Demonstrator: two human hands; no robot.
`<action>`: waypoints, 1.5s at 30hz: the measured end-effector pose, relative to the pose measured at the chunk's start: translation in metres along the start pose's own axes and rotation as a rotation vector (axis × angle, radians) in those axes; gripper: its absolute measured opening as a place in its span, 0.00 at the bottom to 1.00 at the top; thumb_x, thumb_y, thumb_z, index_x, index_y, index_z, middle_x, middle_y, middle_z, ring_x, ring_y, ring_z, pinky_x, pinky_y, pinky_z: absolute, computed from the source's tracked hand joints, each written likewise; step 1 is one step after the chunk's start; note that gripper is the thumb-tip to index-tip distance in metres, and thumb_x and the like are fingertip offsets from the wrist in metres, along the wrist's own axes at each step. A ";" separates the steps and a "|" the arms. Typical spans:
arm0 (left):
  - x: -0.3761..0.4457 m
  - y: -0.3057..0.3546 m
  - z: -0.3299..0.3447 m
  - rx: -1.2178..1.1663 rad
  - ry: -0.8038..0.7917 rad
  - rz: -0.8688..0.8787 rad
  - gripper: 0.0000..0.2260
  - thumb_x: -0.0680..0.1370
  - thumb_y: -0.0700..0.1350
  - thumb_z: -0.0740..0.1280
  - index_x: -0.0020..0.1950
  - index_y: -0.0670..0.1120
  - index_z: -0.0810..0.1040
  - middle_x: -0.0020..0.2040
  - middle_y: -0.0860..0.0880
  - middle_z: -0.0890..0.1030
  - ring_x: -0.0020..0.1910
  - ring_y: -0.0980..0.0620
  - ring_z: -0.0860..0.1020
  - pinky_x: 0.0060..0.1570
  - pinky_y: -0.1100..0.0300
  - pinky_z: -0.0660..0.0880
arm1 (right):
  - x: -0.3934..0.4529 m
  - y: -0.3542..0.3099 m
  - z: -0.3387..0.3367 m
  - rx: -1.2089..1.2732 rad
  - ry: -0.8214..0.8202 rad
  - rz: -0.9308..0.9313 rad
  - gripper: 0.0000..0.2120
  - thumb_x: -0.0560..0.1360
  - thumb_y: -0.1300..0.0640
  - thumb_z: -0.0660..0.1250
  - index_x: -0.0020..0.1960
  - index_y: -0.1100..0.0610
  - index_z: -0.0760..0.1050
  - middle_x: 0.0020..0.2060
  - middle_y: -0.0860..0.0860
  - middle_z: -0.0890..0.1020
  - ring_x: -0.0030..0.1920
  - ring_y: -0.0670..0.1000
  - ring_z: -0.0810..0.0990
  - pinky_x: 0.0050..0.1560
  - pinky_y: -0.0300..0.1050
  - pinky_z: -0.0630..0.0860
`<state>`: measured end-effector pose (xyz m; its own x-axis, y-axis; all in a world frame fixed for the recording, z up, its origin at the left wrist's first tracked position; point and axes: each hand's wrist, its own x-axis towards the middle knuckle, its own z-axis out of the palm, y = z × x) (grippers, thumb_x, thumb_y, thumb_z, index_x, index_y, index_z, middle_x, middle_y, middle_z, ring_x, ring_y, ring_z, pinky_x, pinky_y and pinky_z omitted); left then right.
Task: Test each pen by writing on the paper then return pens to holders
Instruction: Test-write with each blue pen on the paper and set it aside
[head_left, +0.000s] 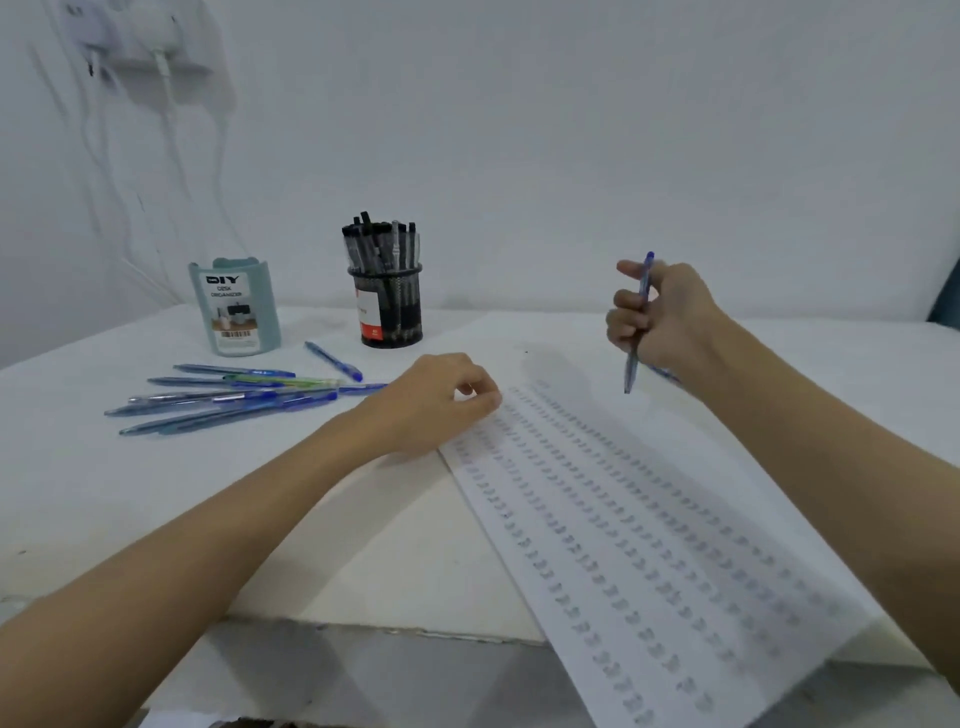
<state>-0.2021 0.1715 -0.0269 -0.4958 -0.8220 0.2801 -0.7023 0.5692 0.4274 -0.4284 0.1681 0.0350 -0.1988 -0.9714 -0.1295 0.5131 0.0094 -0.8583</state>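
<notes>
Right hand (660, 317) grips a blue translucent plastic pen (638, 325) in a closed fist, thumb up near the clicker end, tip pointing down. The pen's long axis is near-vertical, and its tip hangs above the far end of the long white paper sheet (649, 545), not touching it as far as the blur lets me tell. The sheet is printed with rows of small grey marks and runs diagonally from the left hand toward the near right edge of the white bench (363, 545).

Left hand (441, 400) rests on the sheet's far left corner, fingers loosely curled, apparently pinning it; grasp unclear.

Loose pile of blue pens (234, 397) lies left of the left hand, axes roughly left-right. Behind it stands a pale green plastic desk organizer (236, 312), and to the right of that a black mesh pen cup (389, 306) full of black pens.

Likely next: the pen tip drops straight down to the paper; the right hand is the nearer.
</notes>
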 end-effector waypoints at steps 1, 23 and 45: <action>0.008 0.003 0.003 0.021 -0.021 -0.002 0.08 0.79 0.52 0.62 0.52 0.53 0.79 0.54 0.54 0.76 0.54 0.57 0.74 0.54 0.61 0.70 | 0.001 0.001 -0.003 0.002 -0.017 0.027 0.18 0.81 0.45 0.52 0.45 0.57 0.71 0.23 0.48 0.60 0.19 0.47 0.55 0.23 0.33 0.54; 0.057 -0.007 0.032 0.090 -0.077 0.079 0.34 0.65 0.74 0.55 0.64 0.57 0.74 0.63 0.62 0.72 0.62 0.61 0.70 0.65 0.59 0.66 | 0.049 0.018 -0.001 -0.328 0.011 -0.043 0.26 0.79 0.49 0.48 0.45 0.64 0.80 0.26 0.56 0.79 0.28 0.52 0.75 0.35 0.43 0.70; 0.057 -0.012 0.035 0.041 -0.066 0.050 0.32 0.67 0.70 0.58 0.65 0.55 0.73 0.63 0.62 0.71 0.61 0.61 0.70 0.63 0.61 0.66 | 0.057 0.069 -0.002 -0.955 0.013 -0.506 0.18 0.69 0.66 0.66 0.25 0.59 0.62 0.18 0.49 0.69 0.17 0.41 0.72 0.18 0.33 0.63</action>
<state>-0.2395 0.1185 -0.0464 -0.5626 -0.7905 0.2420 -0.6956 0.6108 0.3782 -0.4059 0.1134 -0.0329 -0.2170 -0.9120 0.3481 -0.4927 -0.2055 -0.8456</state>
